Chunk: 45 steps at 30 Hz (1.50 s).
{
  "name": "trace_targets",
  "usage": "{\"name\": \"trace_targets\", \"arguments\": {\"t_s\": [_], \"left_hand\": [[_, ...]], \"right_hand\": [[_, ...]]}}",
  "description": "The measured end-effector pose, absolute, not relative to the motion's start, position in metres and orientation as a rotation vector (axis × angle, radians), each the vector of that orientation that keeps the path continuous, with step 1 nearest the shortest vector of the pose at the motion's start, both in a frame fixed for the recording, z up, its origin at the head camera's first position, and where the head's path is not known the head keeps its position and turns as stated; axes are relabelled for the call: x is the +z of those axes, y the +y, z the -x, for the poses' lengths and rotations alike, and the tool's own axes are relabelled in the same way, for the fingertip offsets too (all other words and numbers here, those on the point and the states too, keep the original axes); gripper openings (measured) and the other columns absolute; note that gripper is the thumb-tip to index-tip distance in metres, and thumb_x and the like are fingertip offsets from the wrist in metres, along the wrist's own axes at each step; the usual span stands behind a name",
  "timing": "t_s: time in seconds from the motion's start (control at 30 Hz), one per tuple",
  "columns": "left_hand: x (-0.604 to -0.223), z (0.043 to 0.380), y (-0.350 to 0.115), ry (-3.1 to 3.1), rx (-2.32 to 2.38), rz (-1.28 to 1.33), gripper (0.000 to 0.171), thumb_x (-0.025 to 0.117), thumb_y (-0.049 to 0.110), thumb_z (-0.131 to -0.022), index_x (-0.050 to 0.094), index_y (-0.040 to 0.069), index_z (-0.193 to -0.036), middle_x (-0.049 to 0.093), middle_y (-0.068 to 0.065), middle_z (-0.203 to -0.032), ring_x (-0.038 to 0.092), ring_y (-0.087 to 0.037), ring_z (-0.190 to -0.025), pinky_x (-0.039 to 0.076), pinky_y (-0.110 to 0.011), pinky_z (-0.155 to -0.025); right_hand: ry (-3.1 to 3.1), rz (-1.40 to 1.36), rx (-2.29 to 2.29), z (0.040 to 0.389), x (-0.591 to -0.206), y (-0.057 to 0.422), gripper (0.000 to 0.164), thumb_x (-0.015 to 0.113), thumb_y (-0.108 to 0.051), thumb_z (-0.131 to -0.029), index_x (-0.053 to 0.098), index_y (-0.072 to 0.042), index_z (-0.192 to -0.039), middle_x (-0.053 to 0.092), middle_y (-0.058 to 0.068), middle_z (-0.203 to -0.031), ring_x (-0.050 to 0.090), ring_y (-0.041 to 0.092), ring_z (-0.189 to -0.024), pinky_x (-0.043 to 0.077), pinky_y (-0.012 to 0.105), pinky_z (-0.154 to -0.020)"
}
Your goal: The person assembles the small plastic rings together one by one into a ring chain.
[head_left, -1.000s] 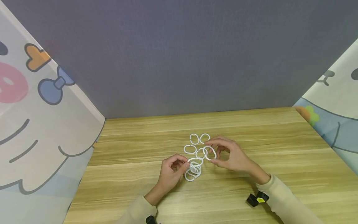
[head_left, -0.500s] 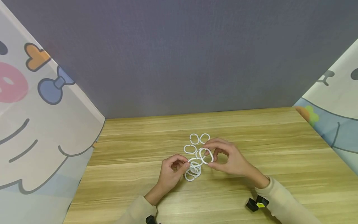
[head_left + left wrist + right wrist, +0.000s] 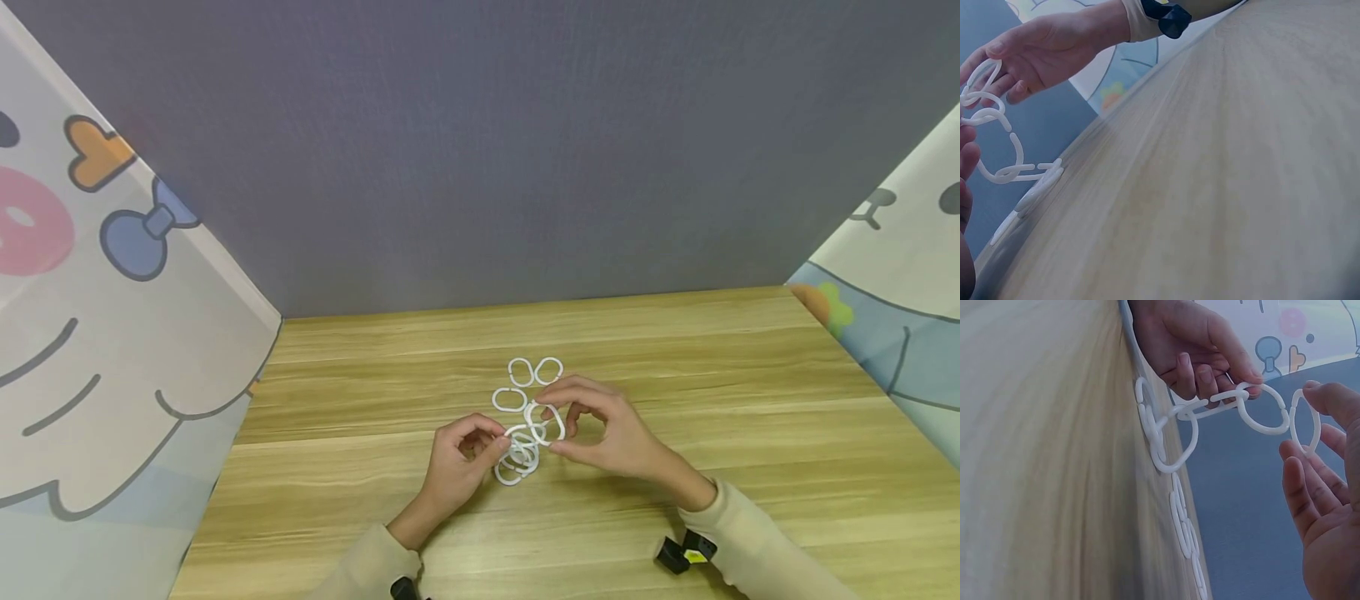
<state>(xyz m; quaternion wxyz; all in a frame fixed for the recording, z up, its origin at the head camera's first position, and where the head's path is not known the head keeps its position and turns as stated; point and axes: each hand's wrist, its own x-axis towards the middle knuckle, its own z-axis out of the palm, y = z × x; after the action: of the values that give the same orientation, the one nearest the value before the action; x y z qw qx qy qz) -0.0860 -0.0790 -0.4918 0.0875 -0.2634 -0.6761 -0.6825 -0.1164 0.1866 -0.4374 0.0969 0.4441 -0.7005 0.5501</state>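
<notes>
Ring (image 3: 1318,422) held beside chain (image 3: 1217,410)!

And the chain is pinched at its raised end by the left hand (image 3: 461,454); just beside that, the ring is clamped in the right hand (image 3: 611,429). Beyond the chain, loose rings (image 3: 510,389) are spread.

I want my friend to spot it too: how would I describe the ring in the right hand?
Start at the wooden table, then find the right hand above it. It pinches one white ring. The other rings lie on the table or belong to the chain in the left hand; only this one is held by the right hand.
</notes>
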Motion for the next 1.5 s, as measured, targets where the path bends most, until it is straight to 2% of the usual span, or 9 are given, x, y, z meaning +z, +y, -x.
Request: {"name": "trace_targets", "arguments": {"t_s": [0.37,0.5,0.67,0.73,0.9,1.07,1.2,1.4,1.5], "left_hand": [[-0.4919,0.0857,-0.0797,-2.003,-2.014,0.823,0.009,0.078,-0.008,-0.097,0.077,0.000,-0.101,0.072,-0.019,-0.081,0.055,-0.001,-0.068,0.047,-0.020,-0.054],[-0.4918,0.0851,-0.0799,-2.019,-2.012,0.806,0.009,0.078,-0.008,-0.097,0.077,0.000,-0.100,0.073,-0.018,-0.082,0.056,0.000,-0.069,0.047,-0.019,-0.055],[-0.4904,0.0847,-0.0794,-2.031,-1.999,0.790,0.011,0.078,-0.009,-0.096,0.077,0.001,-0.099,0.073,-0.018,-0.082,0.056,0.000,-0.069,0.048,-0.019,-0.056],[-0.4892,0.0842,-0.0791,-2.039,-1.997,0.781,0.011,0.078,-0.010,-0.096,0.077,0.001,-0.099,0.073,-0.017,-0.082,0.056,0.000,-0.069,0.048,-0.019,-0.056],[-0.4890,0.0840,-0.0789,-2.047,-1.999,0.772,0.012,0.078,-0.011,-0.095,0.077,0.001,-0.099,0.073,-0.017,-0.081,0.056,-0.001,-0.068,0.048,-0.020,-0.055],[-0.4896,0.0845,-0.0787,-2.038,-2.008,0.761,0.012,0.078,-0.011,-0.095,0.077,0.001,-0.099,0.073,-0.017,-0.080,0.055,-0.001,-0.068,0.047,-0.019,-0.055],[-0.4891,0.0843,-0.0785,-2.025,-2.015,0.751,0.012,0.078,-0.012,-0.095,0.076,0.001,-0.098,0.072,-0.018,-0.080,0.056,0.000,-0.068,0.047,-0.019,-0.055],[-0.4912,0.0856,-0.0784,-2.007,-2.001,0.769,0.012,0.076,-0.011,-0.096,0.076,0.000,-0.099,0.071,-0.018,-0.079,0.057,-0.001,-0.069,0.048,-0.019,-0.054],[-0.4923,0.0864,-0.0782,-2.000,-1.995,0.781,0.013,0.076,-0.012,-0.097,0.076,0.000,-0.099,0.071,-0.018,-0.079,0.057,-0.001,-0.069,0.048,-0.020,-0.054]], "right_hand": [[-2.141,-1.268,1.645,0.1152,-0.4414,0.1861,0.062,0.093,0.014,-0.076,0.074,-0.003,-0.133,0.075,0.016,-0.121,0.072,0.020,-0.078,0.063,0.028,-0.067],[-2.157,-1.258,1.641,0.1148,-0.4408,0.1871,0.059,0.094,0.015,-0.075,0.075,-0.003,-0.128,0.075,0.020,-0.124,0.075,0.028,-0.092,0.065,0.029,-0.075],[-2.202,-1.220,1.653,0.1129,-0.4395,0.1884,0.049,0.095,0.013,-0.075,0.078,-0.007,-0.117,0.075,0.023,-0.126,0.075,0.019,-0.108,0.065,0.029,-0.085],[-2.216,-1.206,1.665,0.1121,-0.4385,0.1886,0.046,0.095,0.012,-0.076,0.078,-0.007,-0.114,0.075,0.022,-0.127,0.075,0.022,-0.110,0.065,0.029,-0.088],[-2.247,-1.183,1.649,0.1108,-0.4374,0.1885,0.039,0.096,0.008,-0.077,0.078,-0.008,-0.108,0.077,0.016,-0.127,0.076,0.034,-0.110,0.065,0.030,-0.090],[-2.259,-1.170,1.573,0.1113,-0.4396,0.1891,0.037,0.097,0.004,-0.077,0.081,-0.015,-0.103,0.079,0.011,-0.124,0.076,0.029,-0.111,0.063,0.030,-0.094],[-2.265,-1.173,1.573,0.1104,-0.4386,0.1883,0.032,0.098,0.003,-0.077,0.082,-0.017,-0.097,0.079,0.012,-0.124,0.074,0.026,-0.117,0.059,0.031,-0.103],[-2.243,-1.204,1.654,0.1114,-0.4401,0.1897,0.028,0.097,0.007,-0.078,0.082,-0.011,-0.096,0.077,0.018,-0.126,0.075,0.036,-0.110,0.060,0.031,-0.101],[-2.223,-1.226,1.689,0.1123,-0.4418,0.1908,0.031,0.095,0.010,-0.077,0.083,-0.011,-0.095,0.077,0.021,-0.127,0.077,0.036,-0.107,0.062,0.032,-0.099]]}}
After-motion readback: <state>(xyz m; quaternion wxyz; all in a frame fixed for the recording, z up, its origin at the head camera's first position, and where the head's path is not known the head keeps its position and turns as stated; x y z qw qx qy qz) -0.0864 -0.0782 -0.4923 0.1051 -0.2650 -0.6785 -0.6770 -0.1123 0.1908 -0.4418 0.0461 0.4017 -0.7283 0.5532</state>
